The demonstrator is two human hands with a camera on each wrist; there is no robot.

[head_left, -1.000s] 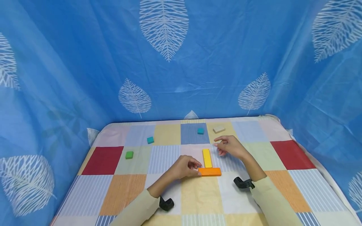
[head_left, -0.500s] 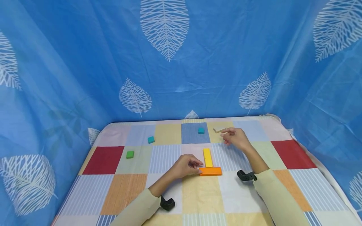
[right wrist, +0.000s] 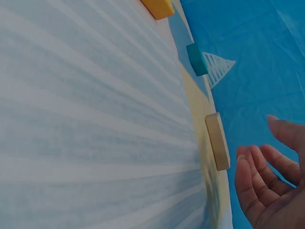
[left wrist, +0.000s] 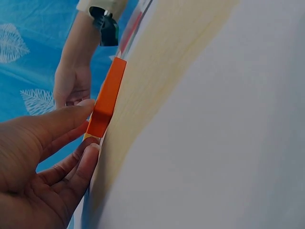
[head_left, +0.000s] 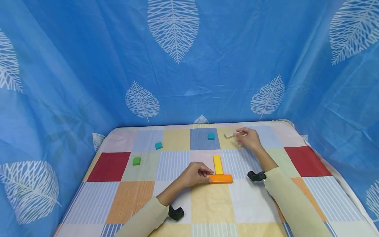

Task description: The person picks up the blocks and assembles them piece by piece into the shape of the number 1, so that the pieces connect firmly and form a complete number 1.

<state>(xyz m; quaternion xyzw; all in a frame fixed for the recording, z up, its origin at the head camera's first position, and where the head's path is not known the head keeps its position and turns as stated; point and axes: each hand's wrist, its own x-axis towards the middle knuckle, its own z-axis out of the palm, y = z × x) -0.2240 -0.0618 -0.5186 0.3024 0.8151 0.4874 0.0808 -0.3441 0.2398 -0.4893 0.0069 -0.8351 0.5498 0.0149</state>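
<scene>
My left hand point(head_left: 193, 174) pinches the left end of an orange rectangular block point(head_left: 221, 179) lying crosswise on the cloth. In the left wrist view the thumb is on one side of that orange block point(left wrist: 108, 98), with fingers curled at its near end. A yellow block point(head_left: 217, 164) extends away from its far side, so the two form an upside-down T. Farther back, my right hand point(head_left: 248, 137) is beside a plain wooden block point(head_left: 229, 135), overlapping its right end. The right wrist view has thumb and loosely bent fingers apart, with the wooden block point(right wrist: 218, 141) just beyond the fingertips.
A teal block point(head_left: 211, 136) lies left of the wooden one, and another teal block point(head_left: 158, 145) sits farther left. A green block point(head_left: 136, 161) is at the left on the patchwork cloth point(head_left: 213, 204). Blue leaf-print curtains point(head_left: 207, 82) enclose the back and sides.
My right hand has moved away from me, from beside the yellow block to the wooden block. The left hand keeps its pinch on the orange block, which stays in place.
</scene>
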